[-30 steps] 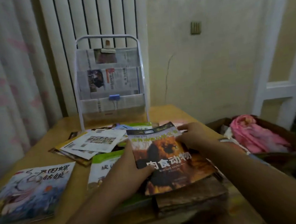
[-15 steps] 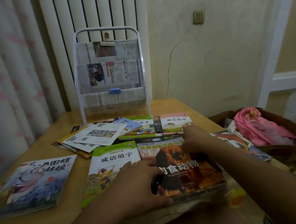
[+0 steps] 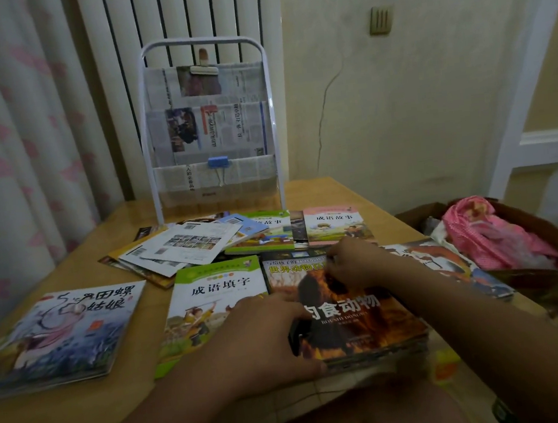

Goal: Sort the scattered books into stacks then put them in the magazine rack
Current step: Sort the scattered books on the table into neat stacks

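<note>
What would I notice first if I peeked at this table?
Two hands: the left hand and right hand rest on a fiery orange animal book near the front edge. Behind the scattered books stands a white rack lined with newspaper, and a big blue picture book lies far left.

Orange animal book (image 3: 358, 320) tops a flat stack at lower centre of frame, green book (image 3: 208, 305) just left. More books fanned mid-frame. White magazine rack (image 3: 210, 129) upright at upper centre, newspaper-lined.
</note>
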